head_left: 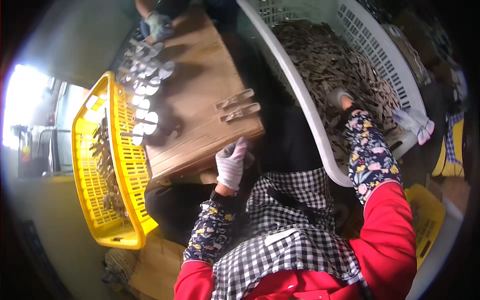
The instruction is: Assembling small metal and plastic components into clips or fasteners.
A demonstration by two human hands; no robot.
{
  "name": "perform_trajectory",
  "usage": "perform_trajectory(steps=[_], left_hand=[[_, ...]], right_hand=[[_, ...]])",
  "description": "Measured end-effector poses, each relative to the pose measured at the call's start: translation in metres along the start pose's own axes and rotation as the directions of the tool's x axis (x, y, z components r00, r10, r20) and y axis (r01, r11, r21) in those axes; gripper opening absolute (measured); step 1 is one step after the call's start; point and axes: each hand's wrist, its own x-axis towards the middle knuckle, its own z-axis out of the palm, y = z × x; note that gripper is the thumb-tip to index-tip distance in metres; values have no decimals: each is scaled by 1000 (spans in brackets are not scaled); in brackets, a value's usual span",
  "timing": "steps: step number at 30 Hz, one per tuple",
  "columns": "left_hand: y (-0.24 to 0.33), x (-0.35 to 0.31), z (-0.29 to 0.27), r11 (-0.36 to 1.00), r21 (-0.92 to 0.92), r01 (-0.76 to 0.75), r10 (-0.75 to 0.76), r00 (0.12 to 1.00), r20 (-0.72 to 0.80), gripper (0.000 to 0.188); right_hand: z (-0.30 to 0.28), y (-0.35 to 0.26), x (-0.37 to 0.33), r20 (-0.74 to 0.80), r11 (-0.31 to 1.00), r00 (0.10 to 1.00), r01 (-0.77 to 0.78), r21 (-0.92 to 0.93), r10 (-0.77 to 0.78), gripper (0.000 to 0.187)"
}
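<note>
My left hand point(231, 165), in a white and pink striped glove, is at the near edge of a cardboard-topped surface point(192, 107). Its fingers are curled; whatever they hold, if anything, is hidden. Two short rows of flat metal strips point(239, 106) lie on the cardboard just beyond it. My right hand point(341, 97) reaches into a large white basket point(305, 95), among a heap of flat metal strips point(345, 62). Its fingers are partly covered and blurred. Shiny metal pieces with rounded ends point(146, 100) lie spread along the cardboard's left side.
A yellow basket point(135, 175) with metal pieces inside stands at the left. A co-worker's gloved hand point(160, 26) is at the cardboard's far end. A striped glove point(414, 125) hangs over the white basket's right rim. Another yellow basket point(425, 215) is at the lower right.
</note>
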Motion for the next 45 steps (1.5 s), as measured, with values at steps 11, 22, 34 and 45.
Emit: perform_trajectory(steps=[11, 22, 34, 45], left_hand=[[8, -9, -10, 995, -97, -2, 5, 1000, 24, 30], [10, -11, -9, 993, -118, 25, -20, 999, 35, 31], [8, -10, -11, 996, -80, 42, -39, 999, 32, 33], [11, -12, -11, 997, -70, 35, -33, 999, 29, 33]], right_hand=[[-112, -159, -152, -517, 220, 724, 655, 723, -456, 21], [-101, -265, -140, -236, 355, 771, 512, 782, -592, 20], [-100, -269, -142, -169, 358, 783, 450, 818, -599, 22], [-99, -275, -140, -235, 405, 773, 534, 743, -589, 18]])
